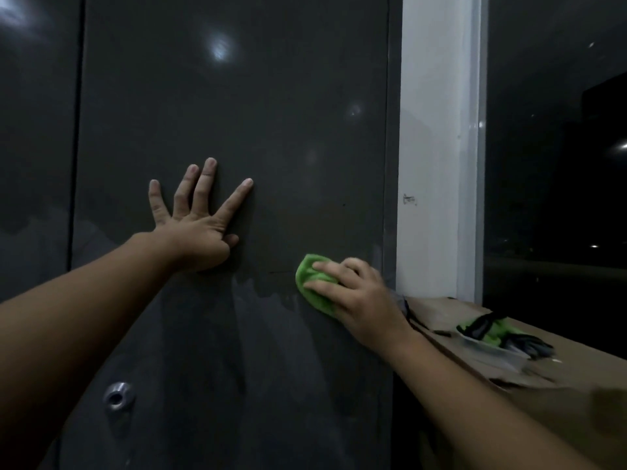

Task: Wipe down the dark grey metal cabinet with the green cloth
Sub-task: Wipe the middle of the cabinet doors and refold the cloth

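Observation:
The dark grey metal cabinet [271, 113] fills most of the view, its door upright in front of me. My left hand [200, 225] lies flat on the door with fingers spread. My right hand [353, 293] holds the bunched green cloth [310, 283] against the door near its right edge, fingers curled over the cloth. Damp wipe streaks show on the metal below and left of the cloth.
A round silver lock [117, 396] sits low on the door. A white wall strip [437, 147] borders the cabinet on the right. A cardboard box [576, 385] to the lower right carries green-and-grey gloves [498, 334]. A dark window [559, 164] lies beyond.

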